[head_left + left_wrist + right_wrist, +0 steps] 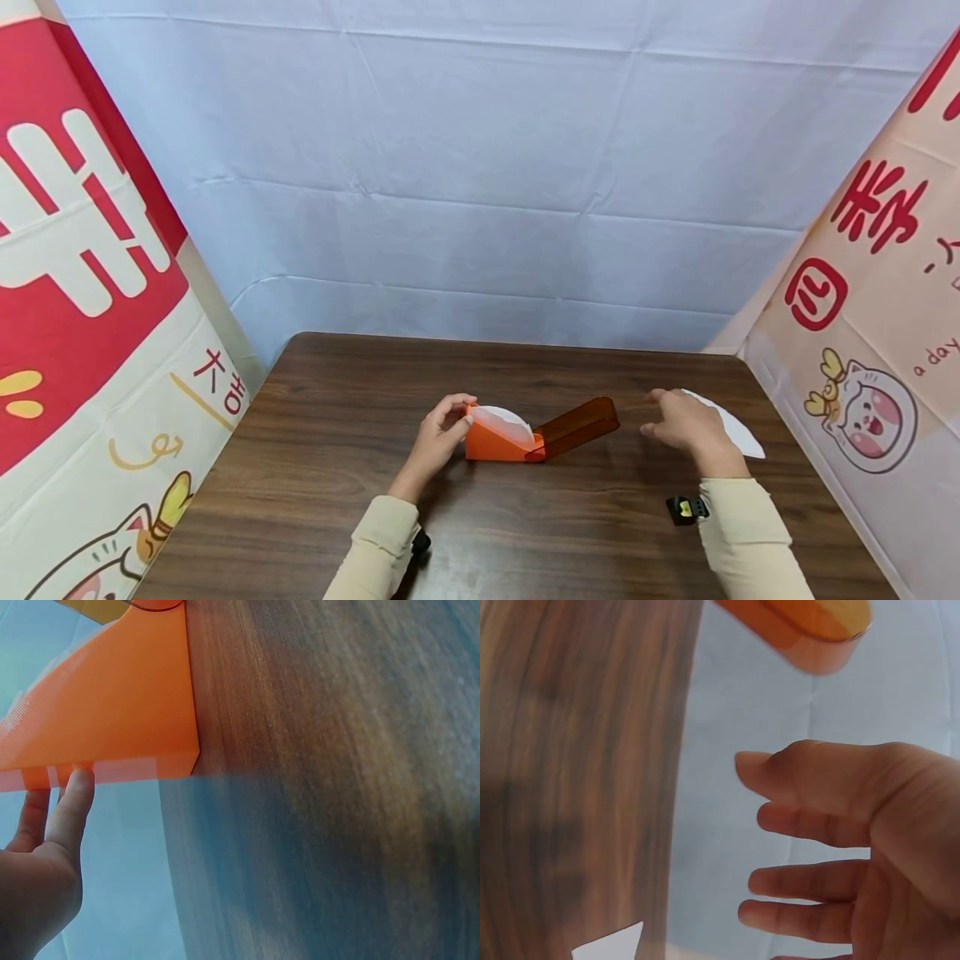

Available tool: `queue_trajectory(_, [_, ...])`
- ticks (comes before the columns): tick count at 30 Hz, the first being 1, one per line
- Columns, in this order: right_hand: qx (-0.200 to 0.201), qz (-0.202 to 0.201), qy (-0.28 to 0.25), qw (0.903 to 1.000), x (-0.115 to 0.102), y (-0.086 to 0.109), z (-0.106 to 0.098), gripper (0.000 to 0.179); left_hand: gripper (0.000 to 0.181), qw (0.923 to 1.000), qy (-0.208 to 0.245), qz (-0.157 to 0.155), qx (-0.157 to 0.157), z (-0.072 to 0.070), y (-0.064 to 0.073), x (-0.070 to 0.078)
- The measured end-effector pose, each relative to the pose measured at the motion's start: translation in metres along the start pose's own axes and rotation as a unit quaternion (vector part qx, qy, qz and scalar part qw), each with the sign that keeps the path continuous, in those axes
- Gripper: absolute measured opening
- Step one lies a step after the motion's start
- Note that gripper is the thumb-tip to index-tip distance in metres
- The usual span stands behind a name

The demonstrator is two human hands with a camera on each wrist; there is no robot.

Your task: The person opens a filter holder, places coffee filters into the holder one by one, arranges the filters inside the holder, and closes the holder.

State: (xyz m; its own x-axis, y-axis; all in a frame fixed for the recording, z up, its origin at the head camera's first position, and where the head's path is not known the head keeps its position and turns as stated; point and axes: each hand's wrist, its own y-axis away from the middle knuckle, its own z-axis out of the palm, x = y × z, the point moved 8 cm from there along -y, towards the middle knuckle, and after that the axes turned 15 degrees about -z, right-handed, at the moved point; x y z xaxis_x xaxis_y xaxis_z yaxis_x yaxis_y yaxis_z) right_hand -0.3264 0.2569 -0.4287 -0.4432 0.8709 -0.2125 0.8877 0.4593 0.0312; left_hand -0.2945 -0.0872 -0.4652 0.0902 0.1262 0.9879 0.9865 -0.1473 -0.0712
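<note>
An orange coffee filter box [495, 442] stands on the table, its see-through amber lid [581, 425] swung out to the right. White filter papers [510, 419] with a rounded top edge show inside it. My left hand [444, 429] holds the box by its left end; in the left wrist view, fingertips [81, 780] touch the end wall. Right of the lid, my right hand [686, 421] hovers apart from it with spread, loosely bent fingers and nothing held. A white fan-shaped paper [738, 432] lies beyond that hand, partly hidden by it.
The brown wooden table [345, 408] reaches back to a pale cloth backdrop [480, 250]. Printed cloth panels hang on the left [97, 292] and right [877, 333]. A small black device [684, 510] is strapped at the right wrist.
</note>
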Motion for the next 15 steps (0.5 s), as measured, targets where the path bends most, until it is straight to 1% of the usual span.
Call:
queue_trajectory(3, [0.005, -0.001, -0.012, 0.9999, 0.011, 0.0, 0.003, 0.058, 0.026, 1.0, 0.005, 0.0, -0.001, 0.0, 0.0, 0.0])
queue_trajectory(5, [0.012, -0.009, -0.03, 0.9994, 0.018, 0.001, 0.005, 0.058, 0.026, 1.0, 0.009, 0.0, -0.002, 0.0, 0.0, 0.0])
queue_trajectory(10, [0.048, -0.032, -0.087, 0.9945, 0.033, 0.005, 0.012, 0.057, 0.025, 0.9999, 0.011, -0.004, -0.002, 0.0, 0.0, -0.001])
queue_trajectory(12, [0.063, -0.036, -0.097, 0.9926, 0.038, 0.008, 0.014, 0.056, 0.025, 0.9999, 0.011, -0.005, -0.003, 0.0, 0.0, 0.0])
queue_trajectory(15, [0.076, -0.031, -0.108, 0.9908, 0.045, 0.011, 0.015, 0.056, 0.025, 0.9999, 0.013, -0.004, -0.001, 0.0, 0.001, -0.001])
